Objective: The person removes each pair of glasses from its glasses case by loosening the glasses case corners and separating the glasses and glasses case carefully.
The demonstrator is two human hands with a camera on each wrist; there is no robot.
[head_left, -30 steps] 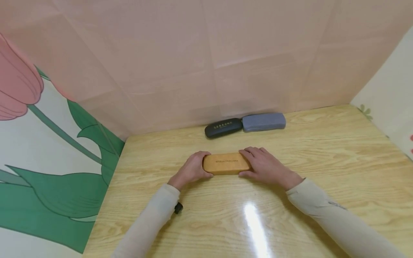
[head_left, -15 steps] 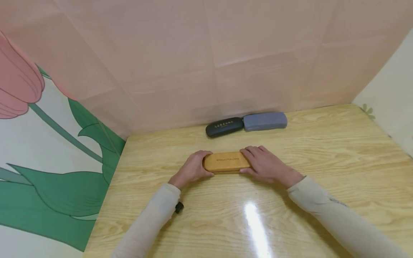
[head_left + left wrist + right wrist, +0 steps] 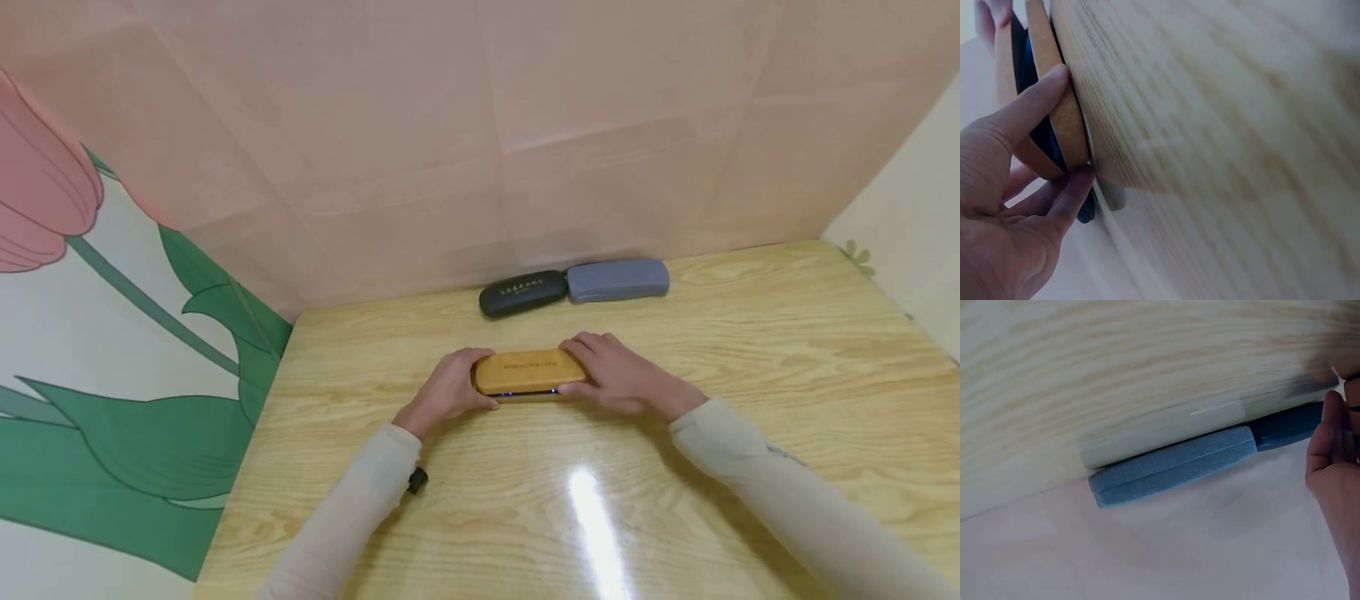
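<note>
Item: tan glasses case (image 3: 528, 372), hard shell, faint lettering on the lid, lying flat on the wooden table (image 3: 750, 367) a little left of centre, long axis running left to right. The lid stands slightly ajar along the near edge; a dark blue lining shows in the narrow gap (plainest in the left wrist view, where lid and base part around a blue strip).

Left hand (image 3: 448, 389): grips the case's left end, fingers curled round it. In the left wrist view the thumb (image 3: 1025, 109) presses the edge of one half and the fingers (image 3: 1066, 197) wrap under the end.

Right hand (image 3: 611, 375): holds the case's right end, fingers curled over the top, thumb at the near edge beside the gap. The right wrist view shows only the side of this hand at the frame's right border, so the grip cannot be judged from there.

Sleeves: light beige, both arms; a small black object (image 3: 417, 480) sits at the left cuff (too small to identify).

Other stock on the table, well apart from the hands and against the back wall:
- black glasses case (image 3: 522, 292), closed, light lettering on its lid.
- blue-grey glasses case (image 3: 618, 279), closed, textured cover, just to the right of the black one, end to end and touching or nearly so.

Surroundings: pink sheet wall (image 3: 480, 125) behind the table; a panel printed with a pink tulip and green leaves (image 3: 112, 375) on the left.
</note>
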